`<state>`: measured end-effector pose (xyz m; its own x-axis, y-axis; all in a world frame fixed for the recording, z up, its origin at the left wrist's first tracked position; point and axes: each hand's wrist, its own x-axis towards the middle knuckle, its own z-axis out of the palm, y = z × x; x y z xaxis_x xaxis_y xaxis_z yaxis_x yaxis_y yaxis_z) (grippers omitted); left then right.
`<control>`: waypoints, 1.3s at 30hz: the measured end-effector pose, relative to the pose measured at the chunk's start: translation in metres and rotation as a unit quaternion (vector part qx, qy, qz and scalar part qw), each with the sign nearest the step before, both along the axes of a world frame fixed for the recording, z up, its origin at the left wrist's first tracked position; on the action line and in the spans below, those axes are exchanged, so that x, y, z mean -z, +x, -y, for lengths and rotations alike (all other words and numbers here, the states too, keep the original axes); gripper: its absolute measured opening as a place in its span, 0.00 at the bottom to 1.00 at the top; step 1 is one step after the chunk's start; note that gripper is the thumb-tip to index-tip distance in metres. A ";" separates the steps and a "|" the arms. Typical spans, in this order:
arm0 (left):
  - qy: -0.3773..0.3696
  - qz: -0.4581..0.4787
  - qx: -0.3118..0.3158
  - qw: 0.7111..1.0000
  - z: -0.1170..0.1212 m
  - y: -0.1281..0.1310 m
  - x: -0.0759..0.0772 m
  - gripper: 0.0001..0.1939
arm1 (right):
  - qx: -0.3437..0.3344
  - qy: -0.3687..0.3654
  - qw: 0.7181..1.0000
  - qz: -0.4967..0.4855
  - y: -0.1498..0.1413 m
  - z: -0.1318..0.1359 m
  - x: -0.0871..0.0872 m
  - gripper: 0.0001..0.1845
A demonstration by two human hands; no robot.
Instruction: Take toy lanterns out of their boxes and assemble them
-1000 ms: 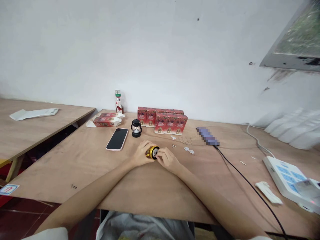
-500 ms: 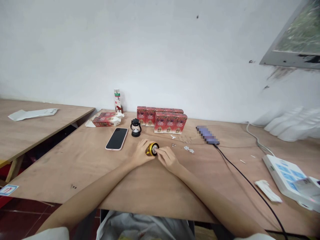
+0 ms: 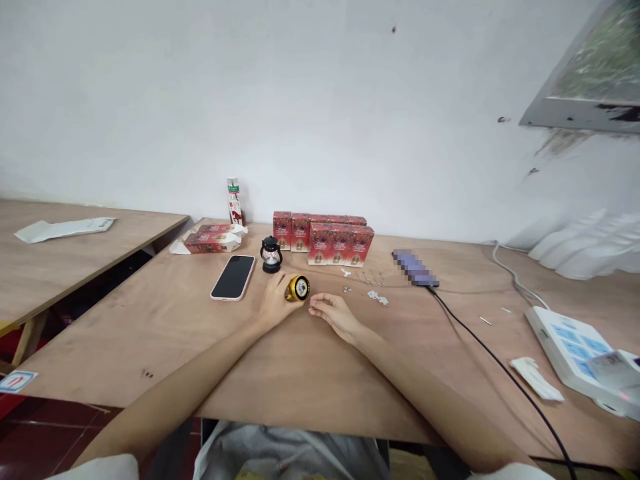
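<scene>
My left hand [image 3: 274,303] is wrapped round a small gold lantern [image 3: 290,291]. It lies tipped on its side, its round black-rimmed base toward me, with small silvery parts showing in the base. Just to the right, clear of the lantern, my right hand [image 3: 336,317] has thumb and fingertips pinched together. Whatever is in that pinch, if anything, is too small to make out. A black mini lantern [image 3: 271,256] stands upright behind my left hand. Beyond my right hand lie small white pieces [image 3: 377,297] and tiny round silvery bits [image 3: 347,289].
Red printed boxes [image 3: 340,244] stand in rows near the wall. An opened red box [image 3: 213,241] and a bottle [image 3: 235,202] are at back left. A phone [image 3: 233,277] lies left, a second phone [image 3: 415,268] with a black cable right. A white power strip [image 3: 575,353] sits far right.
My right hand's fingertips have come away from the lantern's base. My left hand has shifted the lantern slightly left and up, and its base now shows uncovered.
</scene>
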<state>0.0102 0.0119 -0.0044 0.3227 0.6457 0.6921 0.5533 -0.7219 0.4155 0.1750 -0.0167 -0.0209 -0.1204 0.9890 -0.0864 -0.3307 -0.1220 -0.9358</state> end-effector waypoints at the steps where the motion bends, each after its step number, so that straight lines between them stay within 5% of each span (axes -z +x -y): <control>1: 0.011 -0.010 -0.001 1.000 0.000 0.000 0.000 0.19 | -0.001 -0.011 1.000 -0.015 0.000 0.001 -0.001 0.12; 7: 0.144 -0.135 0.007 0.980 -0.004 -0.004 -0.001 0.21 | -0.047 -0.064 0.992 -0.102 -0.001 0.005 -0.006 0.07; 14: 0.213 -0.249 0.022 0.944 -0.008 -0.007 -0.005 0.17 | -0.081 -0.062 0.987 -0.123 -0.001 0.006 -0.008 0.05; 24: 0.185 -0.221 -0.001 0.957 -0.009 -0.008 -0.004 0.19 | -0.086 -0.062 0.989 -0.106 -0.001 0.005 -0.004 0.09; 30: 0.149 -0.177 -0.051 0.972 -0.011 -0.014 -0.005 0.24 | 0.092 -0.014 0.993 -0.067 0.012 -0.008 0.004 0.11; 39: 0.193 -0.272 -0.039 0.942 -0.013 -0.011 -0.006 0.20 | 0.329 0.063 0.940 -0.069 0.069 -0.048 0.010 0.05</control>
<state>-0.0013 0.0252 0.0017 0.6594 0.4160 0.6261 0.6661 -0.7094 -0.2302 0.2445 0.0313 -0.0308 0.5200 0.8541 0.0081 -0.4146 0.2607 -0.8719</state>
